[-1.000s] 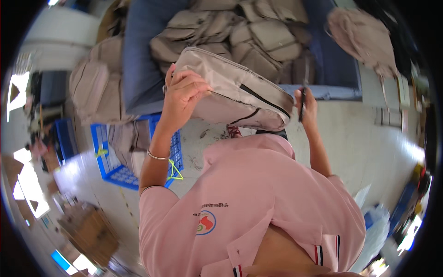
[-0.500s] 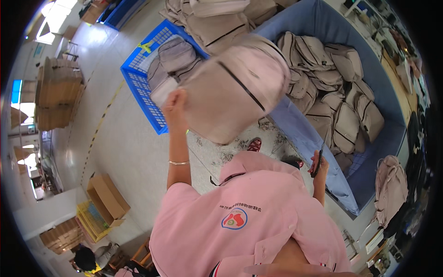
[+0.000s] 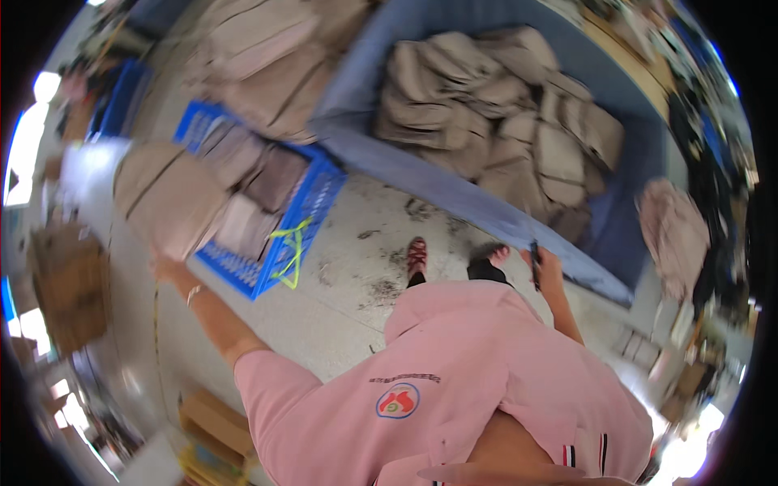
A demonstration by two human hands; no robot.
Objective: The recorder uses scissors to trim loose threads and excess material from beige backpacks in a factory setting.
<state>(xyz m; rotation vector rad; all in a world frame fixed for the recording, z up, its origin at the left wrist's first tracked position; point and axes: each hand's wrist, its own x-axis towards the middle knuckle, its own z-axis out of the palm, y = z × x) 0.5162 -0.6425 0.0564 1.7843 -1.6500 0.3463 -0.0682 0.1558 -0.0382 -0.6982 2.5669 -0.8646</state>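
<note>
My left hand (image 3: 164,263) reaches out to the left and grips the lower edge of a beige backpack (image 3: 166,194), which hangs blurred over the left end of a blue plastic crate (image 3: 275,251). The crate holds several more beige backpacks (image 3: 251,182). My right hand (image 3: 545,266) is low by my side, shut on a small dark tool (image 3: 534,261), next to the edge of a big blue bin (image 3: 454,186). My pink shirt fills the lower middle.
The big blue bin holds a heap of beige backpacks (image 3: 502,121). More backpacks (image 3: 267,57) are stacked beyond the crate. Another backpack (image 3: 673,231) hangs at the right. Cardboard boxes (image 3: 69,283) stand left, and more cardboard (image 3: 215,421) lies lower left. My feet stand on grey concrete floor (image 3: 365,267).
My left hand has swung the backpack from in front of my chest out and down to the left, over the blue crate. The view has turned. My right hand stays low with the tool.
</note>
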